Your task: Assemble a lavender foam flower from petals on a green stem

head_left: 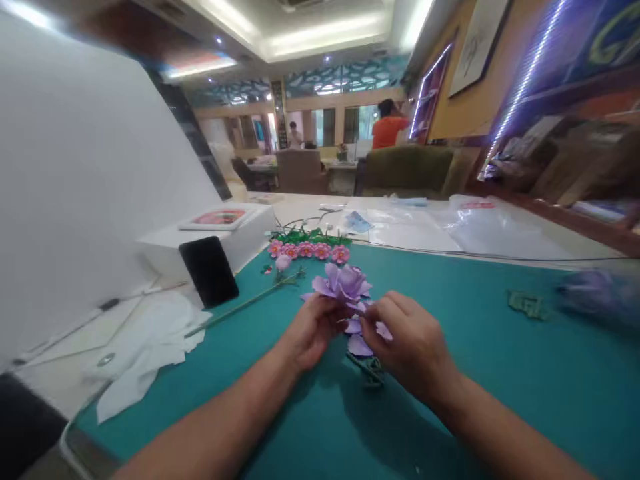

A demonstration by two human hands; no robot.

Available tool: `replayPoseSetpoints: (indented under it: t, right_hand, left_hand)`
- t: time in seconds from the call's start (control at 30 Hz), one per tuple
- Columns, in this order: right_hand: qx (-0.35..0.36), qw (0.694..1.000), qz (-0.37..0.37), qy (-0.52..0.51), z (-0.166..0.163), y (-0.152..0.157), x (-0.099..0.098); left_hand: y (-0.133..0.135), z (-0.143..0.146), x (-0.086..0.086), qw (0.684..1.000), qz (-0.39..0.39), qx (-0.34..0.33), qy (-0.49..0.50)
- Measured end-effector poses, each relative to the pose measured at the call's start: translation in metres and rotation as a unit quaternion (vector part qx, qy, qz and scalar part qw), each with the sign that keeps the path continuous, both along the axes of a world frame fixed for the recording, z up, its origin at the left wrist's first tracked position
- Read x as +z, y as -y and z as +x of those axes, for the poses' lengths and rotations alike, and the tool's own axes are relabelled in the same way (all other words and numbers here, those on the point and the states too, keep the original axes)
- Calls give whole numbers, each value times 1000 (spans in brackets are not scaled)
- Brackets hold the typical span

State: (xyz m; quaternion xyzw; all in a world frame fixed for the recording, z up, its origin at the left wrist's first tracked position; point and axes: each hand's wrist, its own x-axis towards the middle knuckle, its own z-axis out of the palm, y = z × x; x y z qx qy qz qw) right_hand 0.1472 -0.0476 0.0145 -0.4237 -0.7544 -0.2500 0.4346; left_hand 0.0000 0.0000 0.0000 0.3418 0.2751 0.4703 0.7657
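My left hand is closed around the underside of a purple artificial flower, holding it a little above the green mat. Close by on its right, my right hand has thumb and forefinger pinched at the flower's lower petals; what exactly lies between those fingertips is partly hidden. Loose purple petals show below and between the two hands. Beneath them on the mat is a small bunch of dark green pieces.
A row of pink flowers lies at the mat's far edge, near a green stem. A black phone leans against a white box on the left, beside white tissue. Purple material and green pieces lie right.
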Motion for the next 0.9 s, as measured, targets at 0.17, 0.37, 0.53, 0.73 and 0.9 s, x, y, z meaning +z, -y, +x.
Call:
replayPoseSetpoints:
  t: [0.17, 0.37, 0.53, 0.73, 0.9]
  right_hand:
    - [-15, 1000, -10, 10, 0, 1, -1]
    - [-21, 1000, -4, 12, -1, 1, -2]
    - [-13, 1000, -15, 9, 0, 0, -3]
    - [-14, 1000, -19, 7, 1, 0, -4]
    - [-12, 1000, -18, 7, 1, -1, -5]
  left_hand:
    - [-1, 3, -2, 1000, 0, 11, 13]
    - [-2, 4, -9, 999, 9, 36, 19]
    - [-1, 4, -12, 999, 12, 48, 14]
    - [-1, 5, -14, 998, 12, 55, 16]
    - [-1, 6, -15, 998, 10, 60, 17]
